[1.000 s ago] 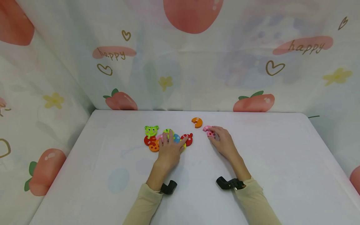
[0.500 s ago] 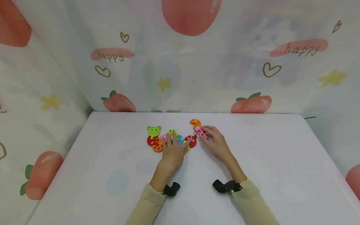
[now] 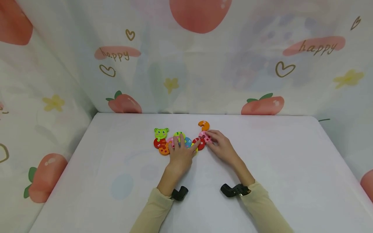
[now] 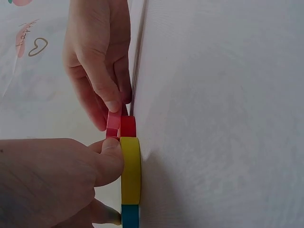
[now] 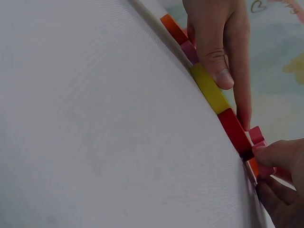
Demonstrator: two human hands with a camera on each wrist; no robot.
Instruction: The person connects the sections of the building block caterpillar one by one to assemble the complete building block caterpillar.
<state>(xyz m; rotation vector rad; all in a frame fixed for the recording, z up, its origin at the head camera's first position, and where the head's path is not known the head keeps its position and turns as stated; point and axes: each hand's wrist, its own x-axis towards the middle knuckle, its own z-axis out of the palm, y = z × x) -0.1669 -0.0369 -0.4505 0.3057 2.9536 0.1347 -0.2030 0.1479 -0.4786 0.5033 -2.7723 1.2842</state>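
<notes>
A row of flat, coloured jigsaw pieces forms a caterpillar, from the green frog-like head (image 3: 161,133) through a red piece (image 3: 158,143) and an orange dotted piece (image 3: 164,150) to the blue piece (image 3: 187,141), yellow piece (image 4: 130,171) and red striped piece (image 3: 201,145). My left hand (image 3: 181,157) rests on the row with fingers spread, hiding some of it. Between thumb and fingers, my right hand (image 3: 222,147) pinches a pink dotted jigsaw piece (image 3: 203,135), slightly raised at the red striped piece in both wrist views. An orange piece (image 3: 205,125) marked 10 lies just behind the pink one.
The white table (image 3: 262,168) ends at a back edge close behind the pieces. A printed curtain (image 3: 204,71) hangs behind it and along the left side. Each wrist bears a black strapped camera (image 3: 235,190).
My right hand has carried the pink piece leftward to the red striped piece. My left hand stays spread on the row, which has shifted slightly right.
</notes>
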